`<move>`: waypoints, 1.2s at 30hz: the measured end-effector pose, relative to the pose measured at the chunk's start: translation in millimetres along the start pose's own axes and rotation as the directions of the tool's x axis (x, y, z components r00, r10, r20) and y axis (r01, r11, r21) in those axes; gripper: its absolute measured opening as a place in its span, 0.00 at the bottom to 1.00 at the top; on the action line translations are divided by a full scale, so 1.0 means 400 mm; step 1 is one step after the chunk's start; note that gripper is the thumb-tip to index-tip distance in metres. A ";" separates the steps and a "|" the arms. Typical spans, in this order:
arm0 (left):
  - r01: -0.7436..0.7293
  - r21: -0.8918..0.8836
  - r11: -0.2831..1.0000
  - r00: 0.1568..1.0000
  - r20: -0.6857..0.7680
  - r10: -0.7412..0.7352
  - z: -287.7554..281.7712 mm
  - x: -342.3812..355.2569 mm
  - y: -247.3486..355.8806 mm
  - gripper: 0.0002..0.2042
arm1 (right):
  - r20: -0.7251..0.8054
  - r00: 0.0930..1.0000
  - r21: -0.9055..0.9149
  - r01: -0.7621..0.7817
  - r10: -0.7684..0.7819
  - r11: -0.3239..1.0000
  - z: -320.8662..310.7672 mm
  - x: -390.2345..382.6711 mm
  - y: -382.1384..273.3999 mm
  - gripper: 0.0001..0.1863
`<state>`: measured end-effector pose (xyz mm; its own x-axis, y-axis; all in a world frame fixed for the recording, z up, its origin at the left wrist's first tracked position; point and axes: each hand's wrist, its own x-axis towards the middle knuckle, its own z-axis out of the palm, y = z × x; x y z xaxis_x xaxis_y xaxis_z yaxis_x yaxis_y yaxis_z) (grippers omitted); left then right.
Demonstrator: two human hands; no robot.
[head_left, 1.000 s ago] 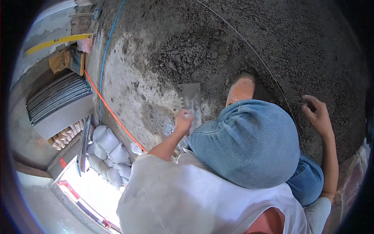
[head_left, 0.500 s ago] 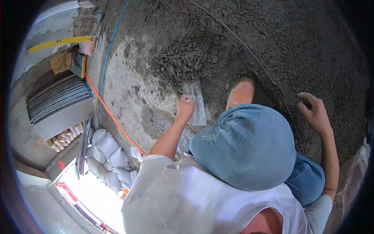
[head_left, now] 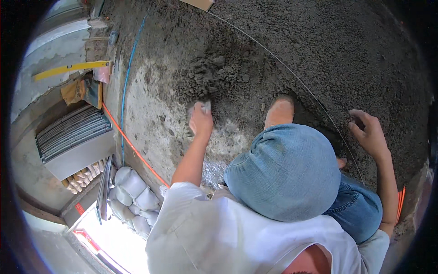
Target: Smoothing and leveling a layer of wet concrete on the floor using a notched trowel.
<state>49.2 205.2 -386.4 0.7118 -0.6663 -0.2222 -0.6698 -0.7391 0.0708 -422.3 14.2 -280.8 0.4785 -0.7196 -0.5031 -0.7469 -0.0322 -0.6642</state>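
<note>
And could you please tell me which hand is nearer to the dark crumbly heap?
Left: the left hand is at the near side of the dark crumbly heap; the right hand is well to its right, past the pale string.

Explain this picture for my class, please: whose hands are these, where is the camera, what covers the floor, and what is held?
No robot here: these are one person's bare hands. A fisheye camera on the person's head looks down, so straight edges bend toward the rim. The left hand grips a trowel, blurred and mostly hidden. The right hand is half curled and seems to hold nothing. Dark, crumbly mix covers much of the floor, with a heap just beyond the left hand. A pale string crosses the mix; a blue cord lies farther left.
</note>
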 end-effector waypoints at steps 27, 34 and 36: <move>0.310 -0.461 0.831 0.851 0.525 -0.027 0.062 -0.276 -0.122 0.08 | 0.094 0.990 -0.003 -0.104 0.104 0.995 0.011 0.003 -0.043 0.17; 0.377 -0.525 0.763 0.877 0.466 -0.113 0.122 -0.214 -0.146 0.07 | 0.102 0.989 -0.055 -0.102 0.107 0.993 0.010 0.008 -0.051 0.17; 0.315 -0.480 0.818 0.892 0.444 -0.083 0.116 -0.200 -0.137 0.07 | 0.098 0.990 0.008 -0.105 0.104 0.994 0.010 0.011 -0.031 0.17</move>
<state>19.1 303.5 -417.5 0.5964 -0.4896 -0.6361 -0.2223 -0.8622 0.4552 -409.2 14.3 -276.9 0.4413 -0.6473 -0.6215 -0.7892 0.0497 -0.6121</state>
